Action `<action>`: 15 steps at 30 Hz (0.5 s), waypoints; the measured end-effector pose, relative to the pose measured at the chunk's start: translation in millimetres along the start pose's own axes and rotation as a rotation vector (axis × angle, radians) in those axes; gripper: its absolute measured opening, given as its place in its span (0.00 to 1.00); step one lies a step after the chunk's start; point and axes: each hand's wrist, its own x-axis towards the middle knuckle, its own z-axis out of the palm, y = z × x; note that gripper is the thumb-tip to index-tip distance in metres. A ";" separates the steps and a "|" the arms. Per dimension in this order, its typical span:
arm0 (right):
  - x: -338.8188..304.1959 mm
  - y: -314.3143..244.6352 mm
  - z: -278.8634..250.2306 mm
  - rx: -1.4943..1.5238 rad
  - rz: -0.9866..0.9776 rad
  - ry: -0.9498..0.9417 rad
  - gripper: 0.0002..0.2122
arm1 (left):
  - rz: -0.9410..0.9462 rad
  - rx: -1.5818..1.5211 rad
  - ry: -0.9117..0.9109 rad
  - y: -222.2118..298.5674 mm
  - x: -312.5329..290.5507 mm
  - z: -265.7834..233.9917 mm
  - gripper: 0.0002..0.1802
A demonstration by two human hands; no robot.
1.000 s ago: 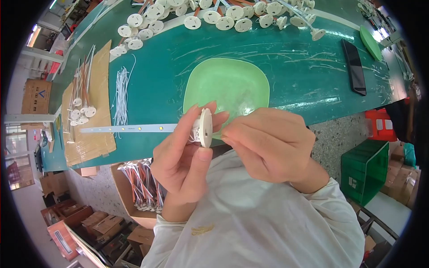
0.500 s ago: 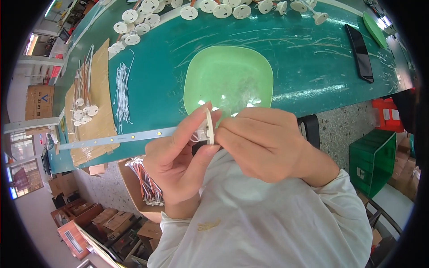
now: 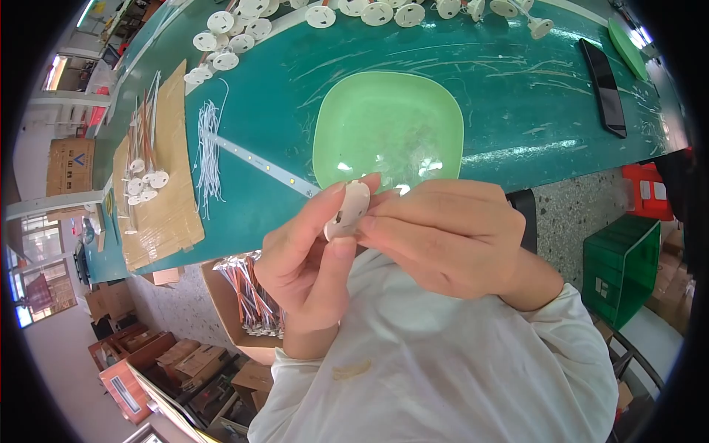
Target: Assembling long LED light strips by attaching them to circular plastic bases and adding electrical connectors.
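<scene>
At the centre, the fingers of the left hand (image 3: 299,255) pinch a white disc (image 3: 350,210), a strip (image 3: 267,168) jutting toward ten o'clock; pressed-together fingers of the right hand (image 3: 452,238) meet the disc's four-o'clock side, any grip hidden. Steadying the disc should help. Near nine o'clock, a carton (image 3: 72,171) bears a chevron.

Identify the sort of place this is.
Likely an assembly workshop for LED lights: an LED strip extends from the left hand, which grips a white disc; many similar discs crowd the far side of the green worktable; a carton of orange-and-white parts sits below.
</scene>
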 end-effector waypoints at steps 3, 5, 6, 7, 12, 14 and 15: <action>1.9 -5.6 -2.9 0.040 0.079 -0.024 0.10 | 0.014 0.030 0.019 -1.5 -1.4 -2.3 0.18; 3.3 -11.4 -3.6 0.003 0.135 -0.036 0.10 | 0.045 0.085 0.012 -5.7 -1.6 -4.7 0.18; 4.1 -12.8 -3.8 -0.031 0.192 -0.050 0.09 | 0.075 0.140 0.008 -6.8 -1.7 -5.4 0.17; 5.0 -12.8 -4.4 -0.030 0.191 -0.050 0.09 | 0.076 0.141 0.009 -6.4 -1.9 -3.7 0.17; 16.5 -14.3 -15.4 0.171 0.503 -0.261 0.06 | 0.034 0.372 -0.008 -1.4 -3.2 -4.8 0.17; 18.9 -12.4 -19.0 0.198 0.542 -0.302 0.06 | 0.011 0.340 -0.018 2.9 -3.9 -5.7 0.18; 19.9 -11.9 -19.9 0.227 0.579 -0.341 0.05 | -0.010 0.310 -0.028 4.4 -3.8 -5.7 0.18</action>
